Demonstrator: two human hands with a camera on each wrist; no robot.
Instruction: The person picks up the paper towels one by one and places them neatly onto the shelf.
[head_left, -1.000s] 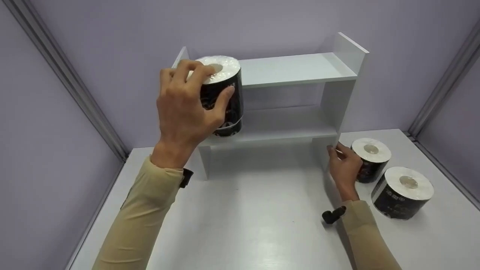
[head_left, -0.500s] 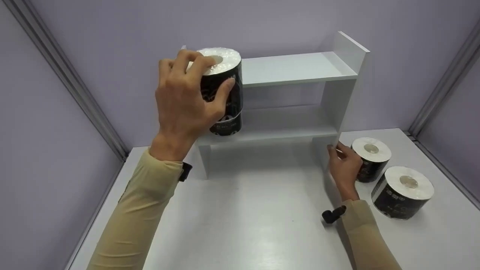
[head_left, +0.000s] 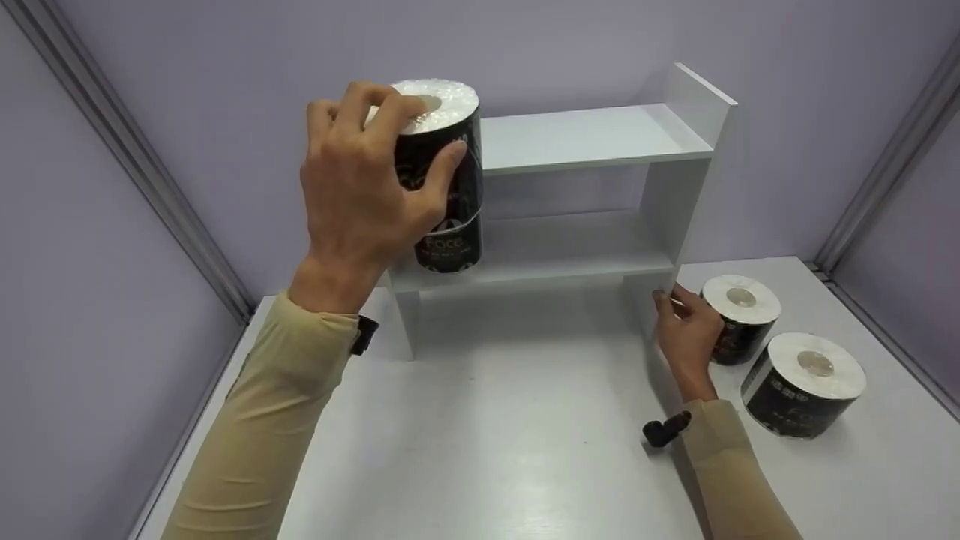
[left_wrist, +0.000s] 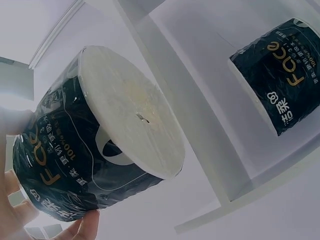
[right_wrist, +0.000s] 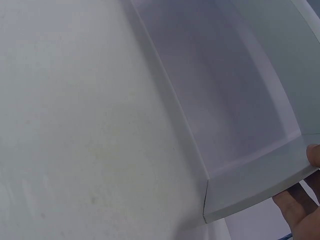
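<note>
My left hand [head_left: 364,176] grips a toilet paper roll [head_left: 471,169] in clear wrap with a black band, fingers over its white top and thumb along its side. It is raised at the left of a white two-tier shelf unit [head_left: 592,139]. A second toilet paper roll [left_wrist: 282,70], with a gold "Face" label, stands on the lower shelf board; the held roll covers most of it in the head view. My right hand [head_left: 688,330] pinches the front edge of the unit's right side panel [right_wrist: 255,177] between thumb and fingers, low down.
Two more toilet paper rolls stand on the white table [head_left: 495,450] to the right of the unit: one roll [head_left: 742,300] close beside my right hand, another roll [head_left: 802,390] nearer the front. Purple-grey wall panels [head_left: 562,45] enclose the back and sides.
My left hand has risen with the held toilet paper roll, drifting slightly left, and more of the roll on the shelf shows beneath it. My right hand has stayed on the side panel.
</note>
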